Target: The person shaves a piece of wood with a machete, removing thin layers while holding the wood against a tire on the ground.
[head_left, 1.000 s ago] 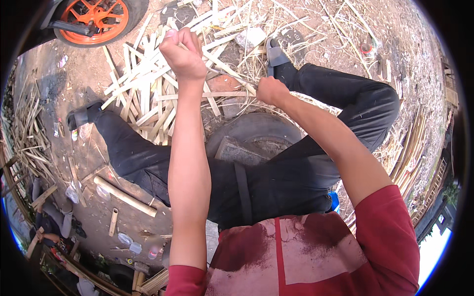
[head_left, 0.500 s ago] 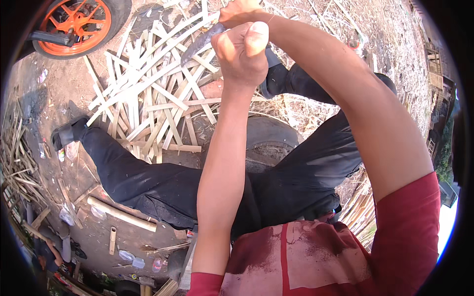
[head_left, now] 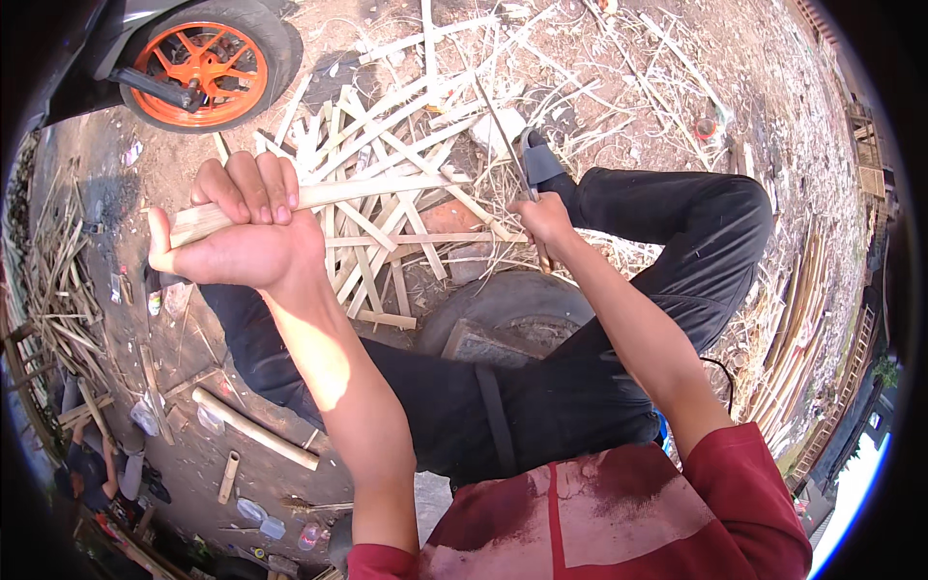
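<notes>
My left hand (head_left: 253,237) is raised at the left, palm up, its fingers wrapped around a pale flat bamboo strip (head_left: 382,187). The strip extends rightward from the fist over a pile of similar strips. Further right, above a tyre and beside my bent right leg, my right hand (head_left: 545,222) grips the handle of a long knife (head_left: 500,126). Its narrow dark blade points up and away from me, apart from the strip. Part of the handle shows below the fist.
Loose bamboo strips (head_left: 372,246) lie crisscrossed ahead. A tyre (head_left: 449,307) with a block (head_left: 483,343) on it sits between my legs. An orange-rimmed wheel (head_left: 203,72) stands far left. Bamboo bundles (head_left: 797,319) lie right; a person (head_left: 101,474) is at lower left.
My left hand has moved left and turned, showing the strip in its fingers. My right hand has drawn back toward me from the far side; the knife now points away instead of leftward.
</notes>
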### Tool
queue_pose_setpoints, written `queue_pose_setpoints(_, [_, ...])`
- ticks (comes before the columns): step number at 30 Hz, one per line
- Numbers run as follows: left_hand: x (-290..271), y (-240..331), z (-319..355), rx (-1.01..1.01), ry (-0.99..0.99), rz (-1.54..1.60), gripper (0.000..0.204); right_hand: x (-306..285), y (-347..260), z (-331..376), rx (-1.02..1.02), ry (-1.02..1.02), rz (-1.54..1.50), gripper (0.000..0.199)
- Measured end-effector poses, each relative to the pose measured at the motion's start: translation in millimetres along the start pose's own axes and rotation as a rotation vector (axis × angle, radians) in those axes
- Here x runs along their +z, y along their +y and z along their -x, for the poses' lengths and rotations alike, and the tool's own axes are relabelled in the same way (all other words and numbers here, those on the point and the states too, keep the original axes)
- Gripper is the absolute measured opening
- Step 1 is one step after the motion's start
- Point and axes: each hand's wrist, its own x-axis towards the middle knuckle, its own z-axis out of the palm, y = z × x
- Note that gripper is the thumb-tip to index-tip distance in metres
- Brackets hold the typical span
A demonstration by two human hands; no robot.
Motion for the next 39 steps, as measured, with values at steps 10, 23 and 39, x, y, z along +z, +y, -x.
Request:
queue_pose_setpoints(10, [42, 4, 42, 0.083, 0.03, -0.049, 0.064, -36, 20, 4, 0.04, -0.046, -0.315, 0.031])
queue_pose_setpoints(23, [4, 77, 106, 0.241, 0.085, -0.004, 0.064, -26, -3, 116, 0.028, -0.396, -0.365, 0.019])
queue_pose_setpoints(39, [-9, -34, 76, 0.125, 0.093, -0.199, 0.061, 3, 0, 95, -0.033, -0.233, -0.416, 0.039])
